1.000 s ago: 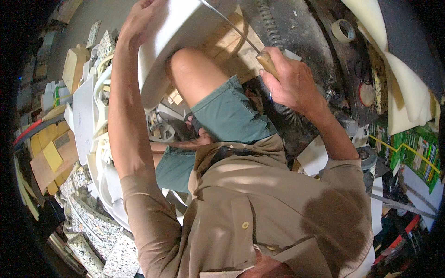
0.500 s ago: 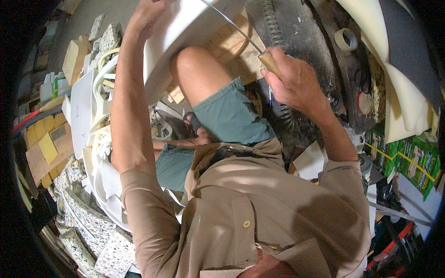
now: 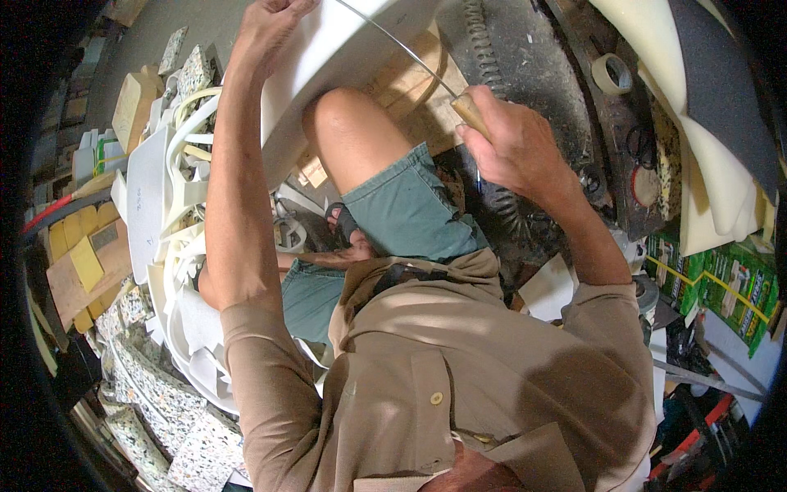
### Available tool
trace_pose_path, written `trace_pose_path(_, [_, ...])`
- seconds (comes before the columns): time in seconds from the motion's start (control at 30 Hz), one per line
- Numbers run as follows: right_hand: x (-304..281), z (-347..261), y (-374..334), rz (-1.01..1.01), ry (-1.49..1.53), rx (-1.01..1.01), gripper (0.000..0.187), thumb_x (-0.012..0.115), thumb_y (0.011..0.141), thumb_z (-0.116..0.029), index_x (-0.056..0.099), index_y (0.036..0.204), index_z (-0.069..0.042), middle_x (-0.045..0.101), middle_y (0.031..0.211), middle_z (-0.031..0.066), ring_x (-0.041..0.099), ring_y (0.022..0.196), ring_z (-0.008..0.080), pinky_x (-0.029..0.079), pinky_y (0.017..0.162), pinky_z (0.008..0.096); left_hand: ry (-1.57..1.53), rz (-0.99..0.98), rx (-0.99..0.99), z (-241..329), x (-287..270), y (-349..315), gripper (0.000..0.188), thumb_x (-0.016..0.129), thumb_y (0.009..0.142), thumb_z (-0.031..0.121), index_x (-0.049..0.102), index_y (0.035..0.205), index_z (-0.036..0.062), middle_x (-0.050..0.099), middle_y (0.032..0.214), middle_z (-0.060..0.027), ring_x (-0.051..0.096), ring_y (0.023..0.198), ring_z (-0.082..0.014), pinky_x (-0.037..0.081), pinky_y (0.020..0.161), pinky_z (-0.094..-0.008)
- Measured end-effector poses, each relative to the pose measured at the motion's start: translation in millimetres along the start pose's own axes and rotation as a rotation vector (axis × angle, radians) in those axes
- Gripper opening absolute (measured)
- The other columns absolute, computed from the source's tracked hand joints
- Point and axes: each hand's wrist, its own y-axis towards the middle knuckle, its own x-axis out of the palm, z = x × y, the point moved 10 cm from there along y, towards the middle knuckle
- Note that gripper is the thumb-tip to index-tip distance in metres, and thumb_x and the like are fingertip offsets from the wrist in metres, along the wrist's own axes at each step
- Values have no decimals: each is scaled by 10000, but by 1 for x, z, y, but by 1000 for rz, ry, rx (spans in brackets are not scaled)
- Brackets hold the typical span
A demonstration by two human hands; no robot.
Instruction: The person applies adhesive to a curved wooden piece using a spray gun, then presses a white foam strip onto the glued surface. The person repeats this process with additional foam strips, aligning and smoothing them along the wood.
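Note:
In my right hand (image 3: 520, 139) is the wooden handle of a long, thin metal-bladed tool (image 3: 410, 53), its fingers wrapped round the grip. The shaft runs up and leftward across a large white block-like piece (image 3: 328, 49), and its far end lies beyond the upper edge of the view. My left hand (image 3: 275, 25) is at the top, beside the left part of the white piece. Its fingers look curled together; their tips are partly cut off by the frame, so what they grip cannot be made out.
A wooden board (image 3: 418, 82) lies under the white piece, by my bent knee. To the right are a dark bench with a coiled hose (image 3: 478, 49), a tape roll (image 3: 611, 74) and foam sheets (image 3: 713, 180). White offcuts (image 3: 176, 189) and speckled foam pieces (image 3: 156, 402) are heaped at left.
The tool and my right hand have shifted slightly to the left. My left hand has come a little nearer and to the right.

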Motion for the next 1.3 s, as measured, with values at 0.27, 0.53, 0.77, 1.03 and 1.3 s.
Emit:
trace_pose_path(0.27, [2,0,2,-3,-1,37,305,658,870,-205,468,1020,-20,639,736,202,657,704,443,506,608,548,27,0,10,12,5,-7,345,782,857,402,745,940,70,637,781,23,537,684,-81,431,642,-265])
trace_pose_path(0.53, [3,2,4,-3,19,59,300,652,883,-193,485,1065,-23,639,748,217,653,718,446,506,631,535,38,40,-12,14,4,-13,370,795,838,420,742,944,69,649,789,11,553,686,-92,439,642,-262])
trace_pose_path(0.77, [5,6,3,-43,23,99,334,662,896,-187,512,1150,-31,643,767,245,650,753,463,500,667,523,-31,37,-18,11,4,-9,360,816,828,395,742,941,61,664,805,5,565,685,-87,446,635,-255])
trace_pose_path(1.03, [7,8,3,-71,27,138,336,661,897,-200,506,1145,-35,644,765,247,650,753,469,499,665,528,-45,49,-10,14,5,-12,301,809,835,364,745,897,77,656,767,21,553,665,-75,427,611,-251])
trace_pose_path(1.3, [6,7,3,-66,29,132,324,661,897,-201,507,1135,-42,637,751,245,647,747,470,493,655,532,-33,37,-7,12,6,-9,273,808,839,350,728,850,89,619,732,47,503,626,-59,390,569,-254])
